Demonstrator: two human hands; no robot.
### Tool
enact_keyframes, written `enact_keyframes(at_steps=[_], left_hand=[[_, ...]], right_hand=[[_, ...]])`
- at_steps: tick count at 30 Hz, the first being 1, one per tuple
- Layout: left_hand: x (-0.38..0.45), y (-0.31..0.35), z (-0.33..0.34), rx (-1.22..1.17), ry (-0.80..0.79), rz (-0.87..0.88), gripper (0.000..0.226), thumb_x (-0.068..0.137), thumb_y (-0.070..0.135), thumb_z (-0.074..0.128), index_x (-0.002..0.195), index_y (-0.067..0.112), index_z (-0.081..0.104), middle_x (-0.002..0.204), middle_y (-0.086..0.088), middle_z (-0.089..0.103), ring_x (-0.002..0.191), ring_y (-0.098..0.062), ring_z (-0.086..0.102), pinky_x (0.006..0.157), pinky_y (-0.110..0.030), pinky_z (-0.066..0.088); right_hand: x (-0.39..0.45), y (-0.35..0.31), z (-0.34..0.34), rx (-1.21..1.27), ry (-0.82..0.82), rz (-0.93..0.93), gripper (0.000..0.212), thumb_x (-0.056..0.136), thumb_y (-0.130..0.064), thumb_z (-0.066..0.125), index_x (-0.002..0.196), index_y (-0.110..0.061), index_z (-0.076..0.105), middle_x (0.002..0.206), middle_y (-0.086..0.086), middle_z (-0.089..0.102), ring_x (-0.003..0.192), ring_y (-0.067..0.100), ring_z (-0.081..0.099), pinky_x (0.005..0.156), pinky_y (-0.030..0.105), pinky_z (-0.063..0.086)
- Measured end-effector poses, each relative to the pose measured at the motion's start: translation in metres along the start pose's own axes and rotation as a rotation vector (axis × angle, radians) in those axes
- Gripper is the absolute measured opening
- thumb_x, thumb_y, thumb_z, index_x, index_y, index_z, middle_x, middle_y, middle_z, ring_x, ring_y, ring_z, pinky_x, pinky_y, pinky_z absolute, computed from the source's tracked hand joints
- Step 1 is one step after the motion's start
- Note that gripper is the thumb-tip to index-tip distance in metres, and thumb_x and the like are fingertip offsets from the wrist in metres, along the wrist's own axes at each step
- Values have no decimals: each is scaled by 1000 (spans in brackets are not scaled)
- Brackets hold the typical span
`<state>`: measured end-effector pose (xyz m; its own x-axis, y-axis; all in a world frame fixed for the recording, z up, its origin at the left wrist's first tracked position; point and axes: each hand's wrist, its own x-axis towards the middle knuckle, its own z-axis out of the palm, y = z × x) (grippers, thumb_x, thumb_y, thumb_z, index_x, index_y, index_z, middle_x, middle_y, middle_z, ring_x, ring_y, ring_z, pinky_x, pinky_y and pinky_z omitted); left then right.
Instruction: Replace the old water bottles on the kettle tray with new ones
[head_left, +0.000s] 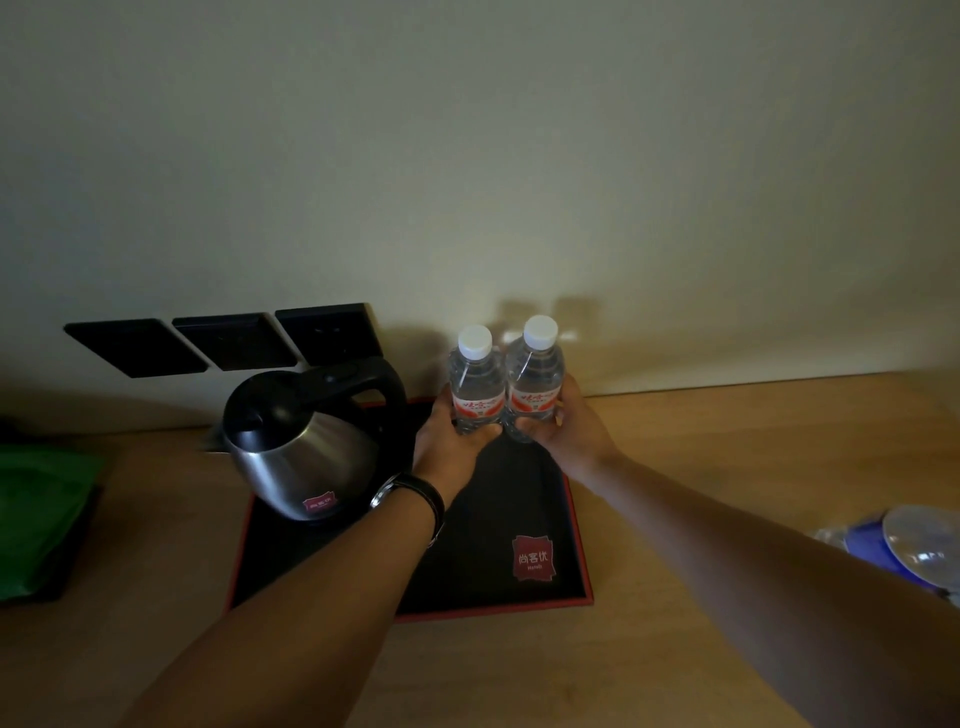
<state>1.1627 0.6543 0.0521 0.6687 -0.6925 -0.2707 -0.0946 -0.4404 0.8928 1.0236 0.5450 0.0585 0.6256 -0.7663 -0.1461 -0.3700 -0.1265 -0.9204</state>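
Two clear water bottles with white caps and red labels stand upright side by side at the far right corner of the black, red-rimmed kettle tray (579, 545). My left hand (447, 441) grips the left bottle (476, 384) low down. My right hand (566, 426) wraps the lower part of the right bottle (535, 376). The bottles touch each other. Whether their bases rest on the tray is hidden by my fingers. A steel kettle (301, 441) with a black lid and handle sits on the tray's left half.
The tray lies on a wooden counter (727, 441) against a pale wall. Three black wall sockets (223, 340) sit behind the kettle. A green packet (36, 514) lies at the left edge. Clear plastic bottles with blue wrap (909, 545) lie at the right edge.
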Motion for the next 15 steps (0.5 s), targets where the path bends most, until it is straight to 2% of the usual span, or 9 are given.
enact_keyframes(at_steps=[5, 8, 11, 13, 15], left_hand=[[-3, 9, -4, 5, -30, -42, 72, 79, 23, 83, 140, 35, 45, 130, 6, 63, 121, -18, 57, 95, -34, 42], [-7, 23, -8, 11, -40, -51, 75, 77, 20, 84, 140, 33, 46, 132, 2, 63, 125, -23, 56, 102, -42, 43], [-13, 44, -16, 10, -44, -49, 79, 74, 19, 86, 142, 29, 45, 135, -1, 62, 125, -25, 57, 106, -47, 45], [-19, 60, -24, -6, -50, -11, 78, 73, 22, 88, 139, 27, 48, 133, -2, 63, 122, -26, 58, 104, -49, 47], [-26, 84, -37, 3, -43, 48, 76, 73, 25, 88, 138, 28, 50, 133, -2, 63, 120, -26, 60, 102, -49, 49]], right_hand=[[0, -7, -3, -34, -9, 19, 61, 81, -26, 80, 122, -51, 43, 108, -29, 60, 94, -22, 52, 80, 13, 39], [-2, -15, -7, -53, -26, 10, 64, 81, -24, 81, 115, -60, 42, 108, -29, 62, 93, -26, 54, 76, 10, 41], [-5, -31, -12, -23, -42, -17, 66, 78, -22, 84, 120, -53, 43, 112, -25, 62, 97, -19, 57, 80, 12, 43], [-9, -44, -18, -59, -32, -41, 67, 77, -23, 86, 115, -54, 41, 109, -28, 59, 92, -21, 56, 76, 8, 41], [-13, -67, -29, -108, -3, -77, 63, 75, -22, 87, 110, -52, 44, 107, -28, 58, 94, -14, 56, 71, 6, 41]])
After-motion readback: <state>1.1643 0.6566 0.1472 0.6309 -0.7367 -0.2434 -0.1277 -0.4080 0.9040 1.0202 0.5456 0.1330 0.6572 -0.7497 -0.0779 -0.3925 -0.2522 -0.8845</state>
